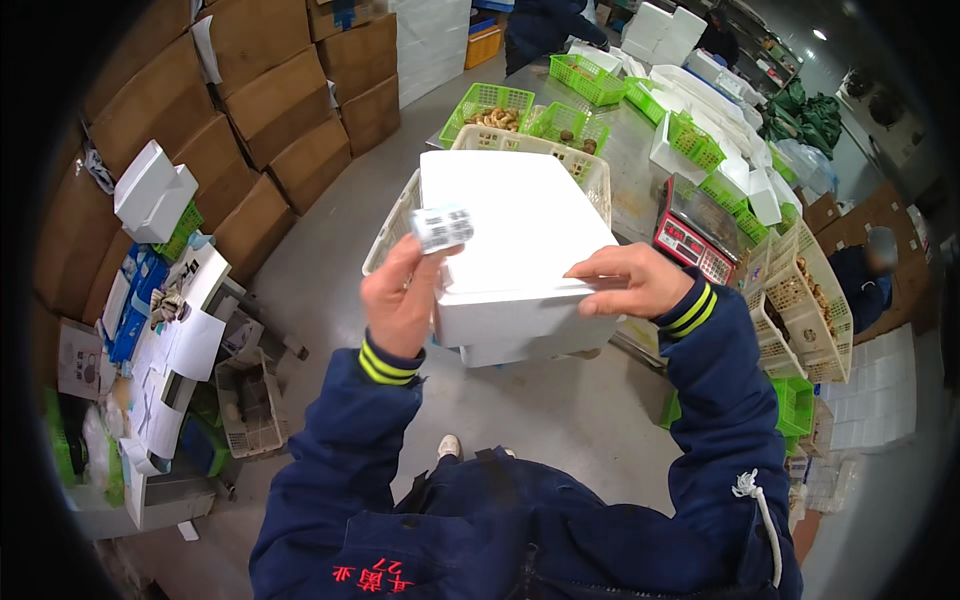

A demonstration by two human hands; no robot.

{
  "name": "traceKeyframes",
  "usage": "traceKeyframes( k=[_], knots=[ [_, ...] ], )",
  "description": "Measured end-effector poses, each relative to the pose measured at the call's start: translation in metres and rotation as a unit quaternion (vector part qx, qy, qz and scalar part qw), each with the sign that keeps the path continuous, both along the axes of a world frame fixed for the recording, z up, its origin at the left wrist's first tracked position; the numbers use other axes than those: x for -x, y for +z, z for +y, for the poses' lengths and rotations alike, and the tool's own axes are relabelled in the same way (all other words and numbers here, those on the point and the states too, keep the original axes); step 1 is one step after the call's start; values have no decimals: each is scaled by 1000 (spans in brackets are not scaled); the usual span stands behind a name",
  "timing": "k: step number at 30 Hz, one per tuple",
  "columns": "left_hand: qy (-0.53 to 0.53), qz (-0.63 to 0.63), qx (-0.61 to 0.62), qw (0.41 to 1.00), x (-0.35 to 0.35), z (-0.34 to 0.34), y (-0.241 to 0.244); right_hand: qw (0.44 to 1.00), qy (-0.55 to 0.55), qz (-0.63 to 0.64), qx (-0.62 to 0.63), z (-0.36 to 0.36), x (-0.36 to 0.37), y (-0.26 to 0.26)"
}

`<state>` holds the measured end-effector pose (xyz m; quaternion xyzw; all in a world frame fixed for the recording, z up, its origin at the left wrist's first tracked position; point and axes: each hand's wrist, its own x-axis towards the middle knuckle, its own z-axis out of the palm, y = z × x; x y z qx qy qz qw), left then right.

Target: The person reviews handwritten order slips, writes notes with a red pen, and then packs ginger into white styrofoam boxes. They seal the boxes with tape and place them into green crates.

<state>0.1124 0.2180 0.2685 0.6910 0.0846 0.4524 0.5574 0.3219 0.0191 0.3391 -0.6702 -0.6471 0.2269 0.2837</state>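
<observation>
My left hand pinches a small printed label between thumb and fingers, just above the left front part of a white foam box. The label bears dark print and looks blurred. My right hand grips the right front edge of the box's lid, fingers over the top and thumb on the front side. The box stands in front of me, over cream plastic crates whose rims show behind it and to its left. What lies directly beneath the box is mostly hidden.
A steel table holds green baskets of mushrooms and a red scale. Cream crates stand at right. Cardboard boxes are stacked at left, behind a desk with papers. Other people are nearby.
</observation>
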Motion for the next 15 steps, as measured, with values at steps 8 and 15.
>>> traceKeyframes(
  k=[8, 15],
  knots=[
    [-142, -34, 36, 989, -24, 6, -5, 881, 9, -436, 185, 106, -18, -15],
    [-155, -36, 1, 987, -24, 14, -8, 896, 46, -386, 215, 133, -24, -66]
  ],
)
